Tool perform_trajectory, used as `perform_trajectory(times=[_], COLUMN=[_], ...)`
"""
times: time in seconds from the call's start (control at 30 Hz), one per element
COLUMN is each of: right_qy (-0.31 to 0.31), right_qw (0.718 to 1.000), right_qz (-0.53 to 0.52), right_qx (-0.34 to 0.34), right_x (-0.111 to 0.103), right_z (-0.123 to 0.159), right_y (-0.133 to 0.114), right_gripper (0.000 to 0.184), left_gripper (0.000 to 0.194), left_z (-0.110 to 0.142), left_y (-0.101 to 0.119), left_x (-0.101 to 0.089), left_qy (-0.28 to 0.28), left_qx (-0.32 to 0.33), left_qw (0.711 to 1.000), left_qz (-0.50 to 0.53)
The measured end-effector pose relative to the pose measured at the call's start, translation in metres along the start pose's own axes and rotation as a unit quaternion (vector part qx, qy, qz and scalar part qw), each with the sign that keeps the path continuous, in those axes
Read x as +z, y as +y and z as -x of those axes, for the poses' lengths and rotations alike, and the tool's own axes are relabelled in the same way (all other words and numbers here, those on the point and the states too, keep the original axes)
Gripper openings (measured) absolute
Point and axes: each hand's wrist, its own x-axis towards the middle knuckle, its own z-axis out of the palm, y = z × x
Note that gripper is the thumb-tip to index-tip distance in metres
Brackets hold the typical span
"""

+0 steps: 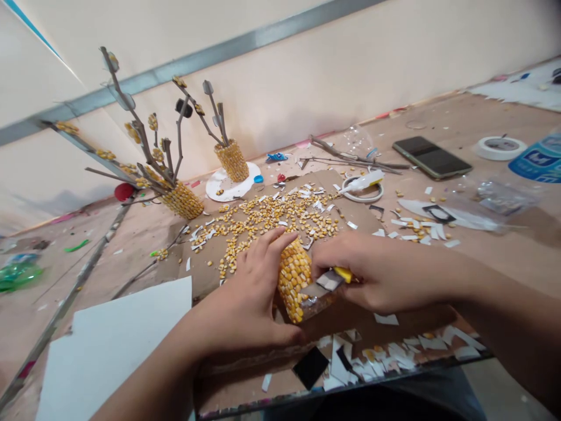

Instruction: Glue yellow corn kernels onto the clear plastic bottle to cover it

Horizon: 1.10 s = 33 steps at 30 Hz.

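In front of me a clear plastic container [293, 270] covered in corn kernels lies tilted, with a bare see-through strip at its near right edge. My left hand [258, 286] grips it from the left, fingers over the far side and thumb at the near end. My right hand [372, 272] is closed around a yellow utility knife [344, 274]; its flat grey blade lies against the bare plastic edge. Part of the knife is hidden by my fingers. Loose corn kernels [263, 216] are spread on the cardboard just beyond.
Two corn-covered pots [183, 200] with twigs stand at the back left, one on a white disc [213, 186]. A glue tube [362, 182] rests on a tape roll [377, 193]. A phone [432, 156] lies right; white card [118, 345] lies left. Scraps [390, 356] line the near edge.
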Motion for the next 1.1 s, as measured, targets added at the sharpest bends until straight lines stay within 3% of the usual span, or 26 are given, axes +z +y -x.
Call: perform_trajectory(times=[0.13, 0.5, 1.1], right_qy=[-0.002, 0.037, 0.056], right_qw=[1.000, 0.999, 0.998], right_qz=[0.002, -0.002, -0.015], right_qx=[0.001, 0.000, -0.015], right_x=[0.0009, 0.0067, 0.0044], right_z=[0.0000, -0.0019, -0.0015], right_y=[0.0007, 0.0053, 0.0038], right_gripper=[0.016, 0.023, 0.016], left_gripper=[0.120, 0.123, 0.119], left_z=[-0.0015, -0.0029, -0.0029], left_y=[0.0033, 0.0061, 0.0074], left_x=[-0.0003, -0.0021, -0.0028], left_qy=[0.021, 0.028, 0.037], left_qx=[0.005, -0.003, 0.001], left_qw=[1.000, 0.999, 0.998], left_qz=[0.010, 0.035, 0.049])
